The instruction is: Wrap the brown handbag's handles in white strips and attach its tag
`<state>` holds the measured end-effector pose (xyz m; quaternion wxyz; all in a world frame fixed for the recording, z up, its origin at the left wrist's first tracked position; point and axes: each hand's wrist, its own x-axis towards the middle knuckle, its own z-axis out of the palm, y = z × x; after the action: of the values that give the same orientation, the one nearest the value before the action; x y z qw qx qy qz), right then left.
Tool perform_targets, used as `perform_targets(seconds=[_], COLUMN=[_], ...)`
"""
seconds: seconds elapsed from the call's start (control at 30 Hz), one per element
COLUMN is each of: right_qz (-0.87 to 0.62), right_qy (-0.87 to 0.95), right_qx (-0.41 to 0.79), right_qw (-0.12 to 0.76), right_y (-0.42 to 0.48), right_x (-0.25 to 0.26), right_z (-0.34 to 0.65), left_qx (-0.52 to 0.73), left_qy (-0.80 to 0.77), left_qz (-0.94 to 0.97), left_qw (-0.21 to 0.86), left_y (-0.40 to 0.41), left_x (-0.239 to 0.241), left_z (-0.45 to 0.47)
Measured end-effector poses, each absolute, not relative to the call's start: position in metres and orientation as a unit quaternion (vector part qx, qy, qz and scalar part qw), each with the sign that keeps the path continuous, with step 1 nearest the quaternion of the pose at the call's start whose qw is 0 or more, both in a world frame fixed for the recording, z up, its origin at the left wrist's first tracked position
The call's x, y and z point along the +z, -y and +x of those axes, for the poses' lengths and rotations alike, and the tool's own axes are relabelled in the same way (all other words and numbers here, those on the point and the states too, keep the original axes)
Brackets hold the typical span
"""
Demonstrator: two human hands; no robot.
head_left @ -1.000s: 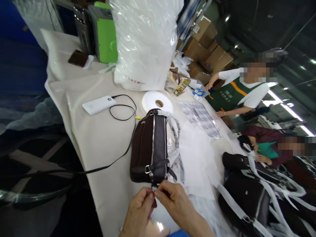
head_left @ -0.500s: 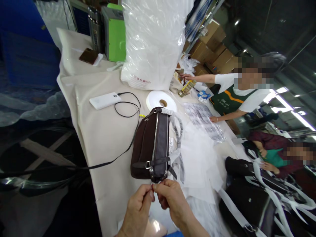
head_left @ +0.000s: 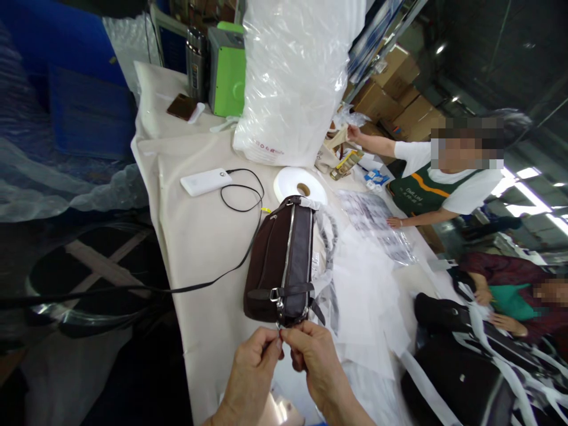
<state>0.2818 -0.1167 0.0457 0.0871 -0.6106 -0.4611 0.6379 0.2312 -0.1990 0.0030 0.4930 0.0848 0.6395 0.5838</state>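
Note:
A dark brown handbag [head_left: 278, 260] lies on the table, its silver zipper running lengthwise and its handles wrapped in clear plastic. At the bag's near end, my left hand [head_left: 255, 367] pinches with thumb and forefinger. My right hand [head_left: 313, 361] pinches at the same spot, the fingertips of both hands almost meeting. What they hold is tiny and mostly covered; a bit of silver and a speck of red show there. Just beyond the bag lies a roll of white tape [head_left: 290, 182].
A white power bank [head_left: 206, 181] with a black cable lies left of the bag. A large plastic-wrapped white stack [head_left: 288, 89] stands behind. White paper sheets [head_left: 361, 290] spread to the right, with black bags [head_left: 452, 361] beyond. Two co-workers [head_left: 444, 177] are on the right.
The view has shifted, so things on the table appear slightly further right. Both my hands keep their pinch at the bag's near end. The co-worker's far hand has lifted some pale material.

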Motion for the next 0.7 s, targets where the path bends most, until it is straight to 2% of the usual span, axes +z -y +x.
perform_targets(seconds=[0.17, 0.33, 0.43, 0.53, 0.7], right_qz=[-0.624, -0.623, -0.618, -0.613, -0.565], right_qy=[0.445, 0.441, 0.447, 0.457, 0.484], right_qx=[0.633, 0.637, 0.637, 0.637, 0.668], right_qw=[0.110, 0.112, 0.111, 0.099, 0.025], right_y=[0.120, 0.122, 0.122, 0.119, 0.106], right_x=[0.044, 0.044, 0.043, 0.043, 0.051], right_z=[0.280, 0.280, 0.281, 0.283, 0.293], left_qx=[0.595, 0.607, 0.604, 0.589, 0.584], left_qy=[-0.652, -0.668, -0.674, -0.676, -0.601], left_qz=[0.082, 0.216, 0.234, 0.182, 0.017], left_qw=[0.463, 0.373, 0.355, 0.403, 0.546], left_y=[0.203, 0.211, 0.210, 0.207, 0.196], left_x=[-0.002, -0.005, -0.005, -0.001, 0.015], left_z=[0.233, 0.232, 0.232, 0.229, 0.220])
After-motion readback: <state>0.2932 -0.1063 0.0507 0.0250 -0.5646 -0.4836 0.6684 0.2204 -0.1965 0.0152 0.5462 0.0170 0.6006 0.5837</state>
